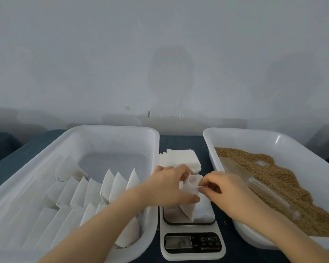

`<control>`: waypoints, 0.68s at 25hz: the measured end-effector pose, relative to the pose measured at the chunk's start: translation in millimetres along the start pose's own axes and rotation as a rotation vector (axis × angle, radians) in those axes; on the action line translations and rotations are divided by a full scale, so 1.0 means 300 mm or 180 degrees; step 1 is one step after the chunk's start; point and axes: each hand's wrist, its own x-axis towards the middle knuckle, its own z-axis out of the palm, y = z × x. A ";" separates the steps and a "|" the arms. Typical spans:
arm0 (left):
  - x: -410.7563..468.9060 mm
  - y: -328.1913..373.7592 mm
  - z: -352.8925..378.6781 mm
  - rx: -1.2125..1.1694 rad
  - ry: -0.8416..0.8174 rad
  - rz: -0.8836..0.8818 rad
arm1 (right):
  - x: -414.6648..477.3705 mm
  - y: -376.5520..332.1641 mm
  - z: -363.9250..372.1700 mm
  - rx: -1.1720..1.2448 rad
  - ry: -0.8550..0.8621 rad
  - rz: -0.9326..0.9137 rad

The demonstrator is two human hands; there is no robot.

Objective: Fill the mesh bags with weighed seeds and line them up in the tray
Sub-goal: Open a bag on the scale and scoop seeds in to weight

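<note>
Seems well along: rows of filled bags (95,188) standing in the left tray (110,128), bare floor showing at its far end; pinches one mesh bag (190,184) over the scale (193,242) with left hand (171,186) and right hand (222,188), spreading its mouth; awaits seeds (273,177); tight sideways between tray rims, free above.

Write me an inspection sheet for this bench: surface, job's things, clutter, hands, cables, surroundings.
Surface: dark blue cloth.
Job's things: left tray holds rows of leaning white bags; right tray holds seeds and a clear scoop; scale between the trays, display unreadable; stack of empty bags behind it.
Clutter: nothing seen.
Hands: left hand and right hand both pinch one mesh bag at the scale.
Cables: nothing seen.
Surroundings: plain grey wall.
</note>
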 end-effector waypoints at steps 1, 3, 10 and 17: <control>0.003 -0.008 -0.014 -0.0336 -0.0178 -0.0036 | 0.006 0.001 -0.001 0.0034 0.0055 0.0039; 0.010 -0.024 -0.030 -0.0768 -0.0177 -0.0027 | 0.015 0.005 -0.003 0.0127 0.0132 0.0103; 0.022 -0.043 -0.022 -0.0519 0.0212 -0.0011 | 0.034 0.006 0.002 0.0506 0.0129 0.0163; 0.026 -0.051 -0.027 -0.0556 0.0378 -0.0113 | 0.031 0.017 0.006 0.0509 0.0225 0.0115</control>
